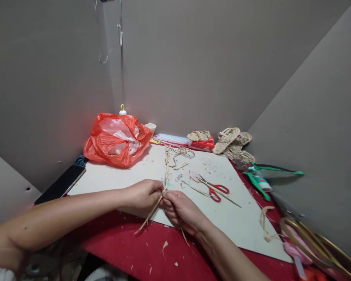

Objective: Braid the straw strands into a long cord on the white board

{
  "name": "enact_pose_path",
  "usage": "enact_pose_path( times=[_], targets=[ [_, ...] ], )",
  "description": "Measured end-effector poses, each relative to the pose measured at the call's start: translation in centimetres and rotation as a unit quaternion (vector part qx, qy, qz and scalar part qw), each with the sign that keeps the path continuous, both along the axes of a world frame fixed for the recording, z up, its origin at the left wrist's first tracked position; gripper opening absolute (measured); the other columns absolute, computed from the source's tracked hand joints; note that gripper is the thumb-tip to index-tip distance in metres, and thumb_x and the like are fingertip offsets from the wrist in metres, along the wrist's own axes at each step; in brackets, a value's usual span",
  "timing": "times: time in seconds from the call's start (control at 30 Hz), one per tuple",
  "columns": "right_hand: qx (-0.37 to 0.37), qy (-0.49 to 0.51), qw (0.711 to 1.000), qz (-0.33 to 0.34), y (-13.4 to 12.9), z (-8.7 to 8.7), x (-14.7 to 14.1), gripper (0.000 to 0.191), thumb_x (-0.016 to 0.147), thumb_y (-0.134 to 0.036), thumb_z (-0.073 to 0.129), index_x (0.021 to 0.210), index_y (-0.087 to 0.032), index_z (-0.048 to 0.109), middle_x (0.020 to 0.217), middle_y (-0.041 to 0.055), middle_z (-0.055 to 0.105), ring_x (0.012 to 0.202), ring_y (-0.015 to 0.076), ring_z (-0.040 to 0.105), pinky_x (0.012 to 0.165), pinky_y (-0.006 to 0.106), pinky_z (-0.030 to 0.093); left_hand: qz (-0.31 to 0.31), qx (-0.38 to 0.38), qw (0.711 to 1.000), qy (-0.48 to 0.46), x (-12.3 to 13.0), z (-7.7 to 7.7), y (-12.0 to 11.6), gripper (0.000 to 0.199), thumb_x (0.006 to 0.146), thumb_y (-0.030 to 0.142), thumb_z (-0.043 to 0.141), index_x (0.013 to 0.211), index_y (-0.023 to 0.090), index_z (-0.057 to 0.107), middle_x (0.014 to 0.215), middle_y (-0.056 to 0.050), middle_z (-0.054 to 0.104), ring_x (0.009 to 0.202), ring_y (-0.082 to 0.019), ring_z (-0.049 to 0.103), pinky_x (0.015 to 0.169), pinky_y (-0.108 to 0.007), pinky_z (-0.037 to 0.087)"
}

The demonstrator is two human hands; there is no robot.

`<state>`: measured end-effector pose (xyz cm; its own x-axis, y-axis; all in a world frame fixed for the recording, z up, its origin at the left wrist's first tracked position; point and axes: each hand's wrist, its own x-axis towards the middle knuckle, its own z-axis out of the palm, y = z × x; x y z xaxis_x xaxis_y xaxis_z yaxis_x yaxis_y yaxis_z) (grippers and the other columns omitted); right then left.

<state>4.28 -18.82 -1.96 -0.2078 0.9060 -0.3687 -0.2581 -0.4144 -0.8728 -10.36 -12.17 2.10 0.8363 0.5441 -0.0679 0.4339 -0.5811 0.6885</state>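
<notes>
My left hand [148, 193] and my right hand [177, 207] meet near the front edge of a white board [114, 181]. Both are closed in a pinch on the near end of a braided straw cord [167, 168], which runs away from me up the board. Loose straw strands [148, 218] hang out below the left hand, and another thin one trails beneath the right. Red-handled scissors [215, 189] lie partly open to the right of my hands, among scattered straw pieces. The exact grip point is partly hidden by my fingers.
A red plastic bag [118, 152] sits at the back left, near a paper cup [151, 127] and a phone [61, 183]. Woven straw sandals [228, 140] lie at the back right. Green-handled pliers [257, 185], a white bottle [261, 180] and large brass-coloured scissors [307, 238] are at right.
</notes>
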Motion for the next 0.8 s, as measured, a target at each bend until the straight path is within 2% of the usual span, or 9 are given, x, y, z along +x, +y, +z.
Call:
enact_pose_path(
  times=[0.1, 0.17, 0.23, 0.37, 0.43, 0.5, 0.63, 0.8],
  targets=[
    [0.007, -0.023, 1.0, -0.009, -0.3, 0.0, -0.2, 0.026, 0.072, -0.024, 0.046, 0.05, -0.02, 0.034, 0.035, -0.0104, 0.025, 0.031, 0.0029, 0.012, 0.032, 0.018, 0.005, -0.022, 0.11, 0.99, 0.089, 0.3, 1.5, -0.2, 0.017, 0.078, 0.017, 0.044, 0.075, 0.014, 0.061, 0.069, -0.003, 0.06, 0.061, -0.012, 0.048, 0.057, -0.02, 0.034],
    [0.009, -0.038, 0.999, -0.017, -0.4, -0.1, -0.3, 0.026, 0.073, -0.024, 0.045, 0.049, -0.02, 0.036, 0.033, -0.01, 0.027, 0.029, 0.003, 0.013, 0.031, 0.019, 0.004, -0.018, 0.129, 0.985, 0.117, 0.7, 2.3, -0.4, 0.017, 0.076, 0.015, 0.046, 0.076, 0.014, 0.063, 0.069, -0.004, 0.062, 0.059, -0.012, 0.047, 0.055, -0.021, 0.033],
    [0.01, -0.046, 0.999, -0.026, -0.4, -0.2, -0.3, 0.025, 0.073, -0.024, 0.045, 0.049, -0.02, 0.039, 0.032, -0.0101, 0.027, 0.028, 0.0031, 0.013, 0.031, 0.019, 0.004, 0.0, 0.083, 0.988, 0.127, 1.0, 2.8, -0.6, 0.019, 0.073, 0.011, 0.046, 0.079, 0.013, 0.064, 0.068, -0.003, 0.062, 0.059, -0.011, 0.048, 0.055, -0.02, 0.034],
    [0.01, -0.041, 0.998, -0.041, -0.5, -0.1, -0.6, 0.02, 0.072, -0.023, 0.044, 0.053, -0.019, 0.046, 0.03, -0.0113, 0.025, 0.027, 0.0031, 0.01, 0.031, 0.02, 0.003, 0.078, -0.084, 0.984, 0.133, 1.3, 3.0, -1.5, 0.019, 0.073, 0.013, 0.045, 0.077, 0.012, 0.063, 0.057, 0.001, 0.056, 0.045, -0.009, 0.045, 0.046, -0.019, 0.034],
    [0.012, -0.031, 0.998, -0.044, -0.6, 0.0, -0.8, 0.021, 0.071, -0.023, 0.046, 0.05, -0.02, 0.041, 0.031, -0.0116, 0.024, 0.028, 0.0028, 0.01, 0.031, 0.019, 0.004, 0.124, -0.142, 0.974, 0.124, 1.4, 2.7, -2.2, 0.019, 0.073, 0.015, 0.044, 0.08, 0.011, 0.062, 0.052, 0.003, 0.051, 0.038, -0.008, 0.043, 0.041, -0.019, 0.034],
    [0.015, -0.017, 0.999, -0.045, -0.7, 0.0, -0.9, 0.027, 0.071, -0.025, 0.049, 0.049, -0.021, 0.033, 0.032, -0.0119, 0.022, 0.029, 0.0025, 0.011, 0.032, 0.019, 0.004, 0.161, -0.176, 0.965, 0.106, 1.5, 2.2, -3.0, 0.025, 0.074, 0.013, 0.042, 0.092, 0.011, 0.059, 0.047, 0.004, 0.048, 0.034, -0.01, 0.043, 0.039, -0.02, 0.035],
    [0.019, 0.007, 0.999, -0.037, -0.9, 0.1, -1.1, 0.036, 0.071, -0.033, 0.054, 0.049, -0.022, 0.028, 0.035, -0.0126, 0.021, 0.031, 0.002, 0.011, 0.032, 0.018, 0.006, 0.182, -0.195, 0.962, 0.062, 1.5, 0.7, -4.1, 0.041, 0.073, 0.009, 0.04, 0.114, 0.01, 0.046, 0.044, 0.005, 0.049, 0.035, -0.012, 0.049, 0.037, -0.019, 0.037],
    [0.032, 0.015, 0.999, -0.029, -1.1, -0.1, -1.3, 0.039, 0.071, -0.036, 0.058, 0.048, -0.021, 0.031, 0.035, -0.0119, 0.024, 0.031, 0.0011, 0.014, 0.032, 0.017, 0.008, 0.176, -0.185, 0.967, -0.005, 1.1, -1.4, -4.1, 0.033, 0.071, 0.011, 0.044, 0.104, 0.013, 0.047, 0.053, 0.001, 0.057, 0.038, -0.013, 0.053, 0.037, -0.019, 0.038]
  ],
)
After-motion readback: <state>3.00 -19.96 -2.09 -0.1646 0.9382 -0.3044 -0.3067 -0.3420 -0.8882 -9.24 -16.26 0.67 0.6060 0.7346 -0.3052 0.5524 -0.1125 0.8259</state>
